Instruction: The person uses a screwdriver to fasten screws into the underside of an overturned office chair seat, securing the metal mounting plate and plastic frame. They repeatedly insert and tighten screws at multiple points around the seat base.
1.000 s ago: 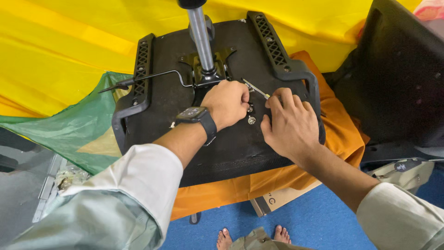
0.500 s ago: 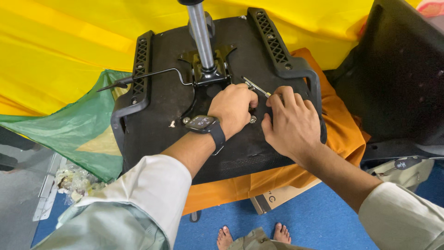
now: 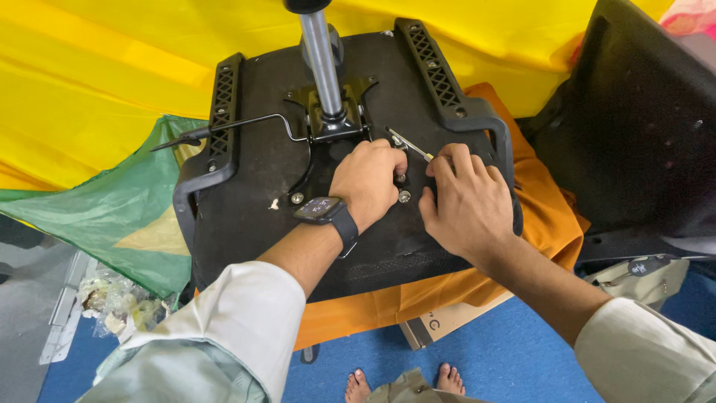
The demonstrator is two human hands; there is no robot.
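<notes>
In the head view, an upturned black chair seat [image 3: 246, 201] lay on orange cloth [image 3: 544, 216] over yellow fabric [image 3: 112, 82], its metal gas-lift column [image 3: 322, 63] standing up from the middle and a thin lever [image 3: 246, 127] reaching out to the left. The left hand [image 3: 367, 183], a smartwatch [image 3: 322, 211] on its wrist, was curled loosely over the seat's underside beside two bolts [image 3: 403, 196], though whether it gripped anything could not be told. The right hand [image 3: 466, 205] lay just beside it, fingers bent around a slim metal tool [image 3: 410, 145] near the column's base plate.
</notes>
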